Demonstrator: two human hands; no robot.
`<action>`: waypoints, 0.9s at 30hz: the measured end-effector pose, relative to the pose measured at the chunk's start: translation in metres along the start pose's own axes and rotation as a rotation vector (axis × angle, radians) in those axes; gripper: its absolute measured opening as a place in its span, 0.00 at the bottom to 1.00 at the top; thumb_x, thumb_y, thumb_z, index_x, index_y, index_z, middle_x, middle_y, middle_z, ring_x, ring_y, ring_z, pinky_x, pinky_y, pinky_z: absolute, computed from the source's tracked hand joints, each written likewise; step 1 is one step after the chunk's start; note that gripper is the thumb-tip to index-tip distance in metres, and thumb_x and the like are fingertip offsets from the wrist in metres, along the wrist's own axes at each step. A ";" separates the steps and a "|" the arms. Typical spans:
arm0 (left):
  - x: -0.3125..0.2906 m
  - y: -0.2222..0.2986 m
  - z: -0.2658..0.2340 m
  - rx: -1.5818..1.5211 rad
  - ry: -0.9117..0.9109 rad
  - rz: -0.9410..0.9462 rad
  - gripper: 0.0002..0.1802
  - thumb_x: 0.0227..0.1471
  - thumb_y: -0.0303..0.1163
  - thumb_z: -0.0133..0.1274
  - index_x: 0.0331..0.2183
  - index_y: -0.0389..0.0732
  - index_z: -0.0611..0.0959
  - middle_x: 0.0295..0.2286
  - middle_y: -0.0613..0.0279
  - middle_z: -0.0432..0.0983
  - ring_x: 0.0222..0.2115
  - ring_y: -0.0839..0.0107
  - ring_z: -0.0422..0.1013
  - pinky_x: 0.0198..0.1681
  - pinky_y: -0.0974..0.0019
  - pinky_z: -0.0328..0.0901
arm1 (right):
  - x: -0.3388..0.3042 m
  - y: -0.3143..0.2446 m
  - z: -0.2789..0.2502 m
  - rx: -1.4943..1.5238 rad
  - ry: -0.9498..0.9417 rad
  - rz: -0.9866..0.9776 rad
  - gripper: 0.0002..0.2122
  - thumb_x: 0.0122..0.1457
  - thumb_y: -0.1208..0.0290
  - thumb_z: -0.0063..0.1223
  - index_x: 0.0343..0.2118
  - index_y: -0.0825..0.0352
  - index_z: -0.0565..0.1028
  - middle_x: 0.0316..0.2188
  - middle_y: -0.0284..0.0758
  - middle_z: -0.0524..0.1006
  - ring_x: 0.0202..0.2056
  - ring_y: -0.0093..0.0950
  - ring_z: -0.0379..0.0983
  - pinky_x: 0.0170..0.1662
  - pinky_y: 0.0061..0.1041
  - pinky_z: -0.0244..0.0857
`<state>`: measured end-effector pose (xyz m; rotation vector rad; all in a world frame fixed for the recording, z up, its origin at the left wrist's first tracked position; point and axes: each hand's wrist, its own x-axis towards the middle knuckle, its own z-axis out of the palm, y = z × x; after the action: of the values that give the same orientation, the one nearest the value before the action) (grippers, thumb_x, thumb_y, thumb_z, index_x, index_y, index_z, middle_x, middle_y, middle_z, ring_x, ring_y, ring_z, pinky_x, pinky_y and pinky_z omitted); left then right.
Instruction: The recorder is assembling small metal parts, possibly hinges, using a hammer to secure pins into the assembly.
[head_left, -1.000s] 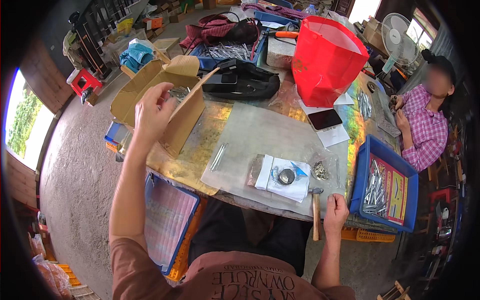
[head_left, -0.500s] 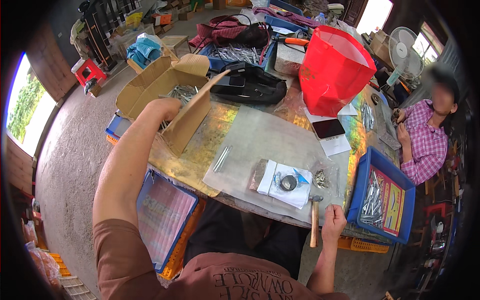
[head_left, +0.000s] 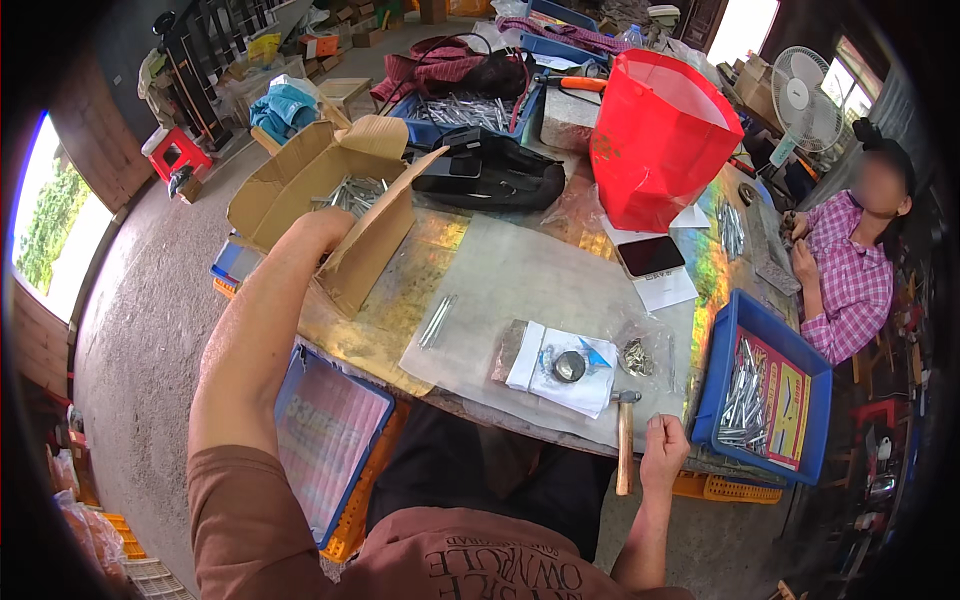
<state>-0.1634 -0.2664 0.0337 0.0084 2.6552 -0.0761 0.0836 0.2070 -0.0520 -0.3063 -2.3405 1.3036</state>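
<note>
fingers of the left hand reach into the open carton at the left of the surface; they are hidden, so whether they grasp anything cannot be told. metal rods lie in the carton, just beyond this hand. fingers of the right hand are curled into a loose fist at the near edge, between the hammer and the blue tray. left of the hammer, a round tin rests on white paper. several loose rods lie on the translucent sheet. far right: a seated person in a checked shirt.
</note>
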 end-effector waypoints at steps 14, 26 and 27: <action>-0.010 -0.019 0.026 -0.323 0.404 0.154 0.13 0.32 0.31 0.52 0.25 0.34 0.79 0.29 0.42 0.72 0.32 0.52 0.70 0.34 0.57 0.64 | -0.004 -0.001 -0.004 0.040 -0.009 0.029 0.09 0.53 0.72 0.45 0.21 0.72 0.68 0.12 0.29 0.62 0.17 0.16 0.55 0.19 0.19 0.51; -0.127 0.061 -0.039 -1.307 0.903 0.509 0.09 0.42 0.23 0.47 0.31 0.35 0.76 0.20 0.69 0.69 0.15 0.84 0.63 0.17 0.79 0.59 | -0.008 -0.009 -0.003 0.000 -0.002 0.036 0.08 0.52 0.72 0.46 0.22 0.72 0.69 0.13 0.31 0.63 0.17 0.17 0.56 0.20 0.20 0.53; -0.139 0.081 -0.032 -1.335 0.857 0.540 0.09 0.42 0.22 0.47 0.31 0.34 0.76 0.20 0.67 0.69 0.16 0.83 0.64 0.18 0.79 0.60 | -0.008 -0.011 -0.002 -0.014 -0.002 0.035 0.08 0.52 0.73 0.46 0.22 0.72 0.69 0.13 0.32 0.63 0.17 0.17 0.57 0.20 0.20 0.53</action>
<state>-0.0540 -0.1826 0.1226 0.3723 2.7346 2.2222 0.0923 0.1992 -0.0437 -0.3524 -2.3567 1.3043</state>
